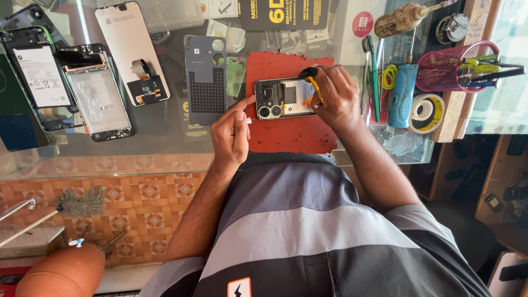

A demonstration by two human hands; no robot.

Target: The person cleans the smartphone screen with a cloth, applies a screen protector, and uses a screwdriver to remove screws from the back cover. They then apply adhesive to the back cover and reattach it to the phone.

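Grey striped shirt (308,231) fills the near foreground, both forearms reaching up onto the glass counter (165,129). Far left: two opened phones (71,82) and a loose screen panel (129,49), well apart from the work. Grey back cover (205,77) lies just left of the red mat (289,132). Left hand (231,135) sits at the mat's left edge, fingers loosely curled with nothing in them, index tip touching the camera end of the opened phone (283,98). Phone lies flat across the mat's upper half, back off, insides up. Right hand (335,96) is over the phone's right end, closed on a yellow-and-black tool (312,80) whose tip is down on the phone's middle. Bare mat below the phone; upper edge tight against packaging. Right of the mat it's crowded: blue tool (401,93), tape roll (426,113), pink mesh basket (448,69) of pens, brush (401,19) above.
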